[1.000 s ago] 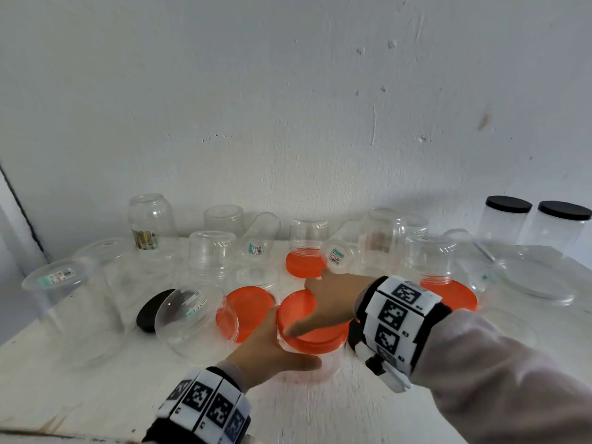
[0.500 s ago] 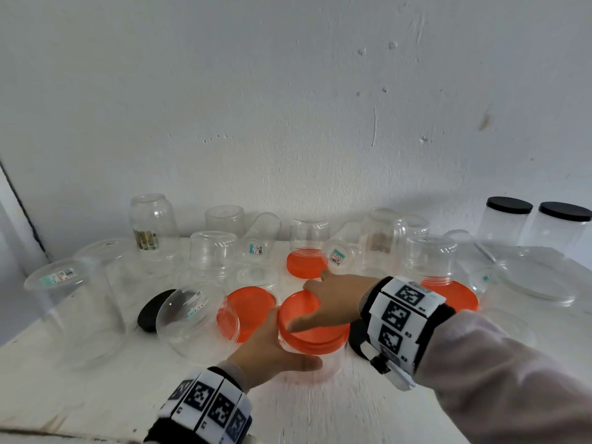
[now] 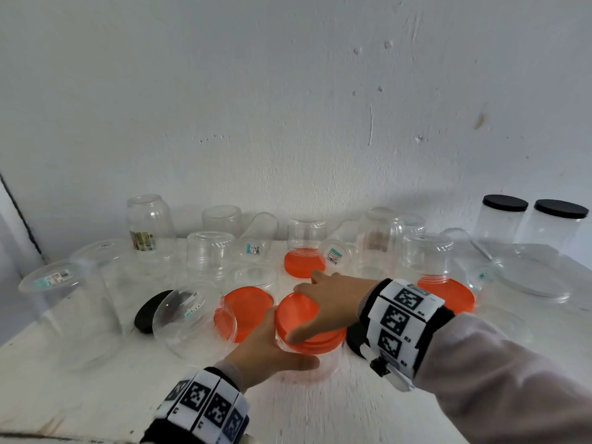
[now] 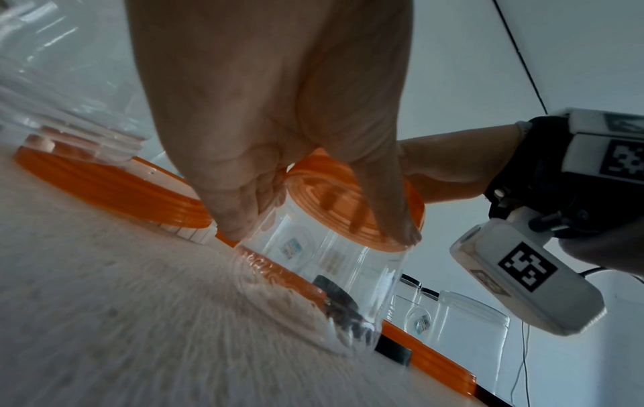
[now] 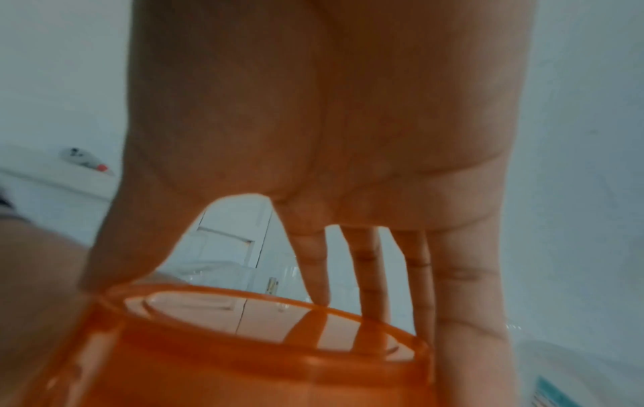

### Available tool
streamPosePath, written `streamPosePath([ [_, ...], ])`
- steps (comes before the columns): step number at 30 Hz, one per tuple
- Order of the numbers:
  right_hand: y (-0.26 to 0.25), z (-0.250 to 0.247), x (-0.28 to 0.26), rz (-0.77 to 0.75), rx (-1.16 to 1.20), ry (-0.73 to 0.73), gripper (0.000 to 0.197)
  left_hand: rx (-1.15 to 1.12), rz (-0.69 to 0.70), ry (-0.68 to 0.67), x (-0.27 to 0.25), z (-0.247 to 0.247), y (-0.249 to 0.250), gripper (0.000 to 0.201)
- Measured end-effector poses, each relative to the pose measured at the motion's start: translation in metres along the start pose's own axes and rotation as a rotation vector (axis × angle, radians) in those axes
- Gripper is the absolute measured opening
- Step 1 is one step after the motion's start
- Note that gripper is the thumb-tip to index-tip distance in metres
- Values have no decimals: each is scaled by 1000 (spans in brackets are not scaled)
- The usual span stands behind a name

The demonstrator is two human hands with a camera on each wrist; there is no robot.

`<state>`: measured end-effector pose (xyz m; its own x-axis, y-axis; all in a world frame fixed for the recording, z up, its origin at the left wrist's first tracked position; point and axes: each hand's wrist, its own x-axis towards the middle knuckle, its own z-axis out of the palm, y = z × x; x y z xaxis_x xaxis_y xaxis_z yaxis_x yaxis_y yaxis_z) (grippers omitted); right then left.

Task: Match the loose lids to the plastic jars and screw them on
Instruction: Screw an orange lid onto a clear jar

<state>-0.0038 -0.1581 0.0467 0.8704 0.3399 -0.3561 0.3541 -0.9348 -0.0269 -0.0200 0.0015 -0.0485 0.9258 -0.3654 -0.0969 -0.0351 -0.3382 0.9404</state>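
Observation:
A clear plastic jar (image 3: pixel 307 366) stands upright near the table's front, with an orange lid (image 3: pixel 298 315) on its mouth. My left hand (image 3: pixel 272 347) grips the jar's body from the left, just under the lid; the left wrist view shows its fingers (image 4: pixel 244 214) curled round the clear wall (image 4: pixel 331 275). My right hand (image 3: pixel 323 306) reaches in from the right and spans the lid, thumb on the near rim, fingers over the far rim. In the right wrist view the lid (image 5: pixel 244 358) fills the bottom, with the fingers (image 5: pixel 369 275) over its far edge.
A loose orange lid (image 3: pixel 253 306) lies beside a tipped clear jar (image 3: pixel 189 318) and a black lid (image 3: pixel 145 312). Several inverted clear jars line the wall, two on orange lids (image 3: pixel 302 265) (image 3: pixel 451 293). Two black-lidded jars (image 3: pixel 503 219) stand back right. Another black lid (image 3: pixel 354 342) lies under my right wrist.
My right wrist has drifted slightly to the right while the hand stays on the orange lid. The left hand and the jar have not moved.

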Motion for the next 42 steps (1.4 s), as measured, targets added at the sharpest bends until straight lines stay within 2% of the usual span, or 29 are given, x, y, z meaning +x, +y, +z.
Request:
streamPosePath([
  [3,2,0,0,38,0,-36,108,5,-1,1,-1,0,0,97],
  [7,5,-5,-3,-62,77,-114,103,22,6,7,-2,0,3,96],
  [11,4,-1,-2,-51,59,-59,94,20,12,4,-2,1,3,96],
  [15,-1,6,-2,43,35,32,103,17,15,5,-2,1,2,96],
  [17,-2,6,-2,52,33,21,106,21,13,2,-2,0,3,100],
  [20,0,0,-5,-35,88,-76,102,33,3,7,-2,0,3,107],
  [22,1,-3,-6,-86,109,-87,97,28,3,9,-2,1,3,107],
  [25,2,-2,-5,-71,100,-36,91,28,11,3,-2,1,3,104],
  [30,-11,14,-6,88,57,146,98,34,26,11,-2,1,2,97],
  [32,-12,16,-9,89,80,130,99,40,20,16,-1,1,2,96],
  [36,-1,4,-14,-27,122,-26,95,43,19,22,-1,1,2,96],
  [42,-5,15,-13,2,109,88,92,40,15,33,0,2,0,101],
])
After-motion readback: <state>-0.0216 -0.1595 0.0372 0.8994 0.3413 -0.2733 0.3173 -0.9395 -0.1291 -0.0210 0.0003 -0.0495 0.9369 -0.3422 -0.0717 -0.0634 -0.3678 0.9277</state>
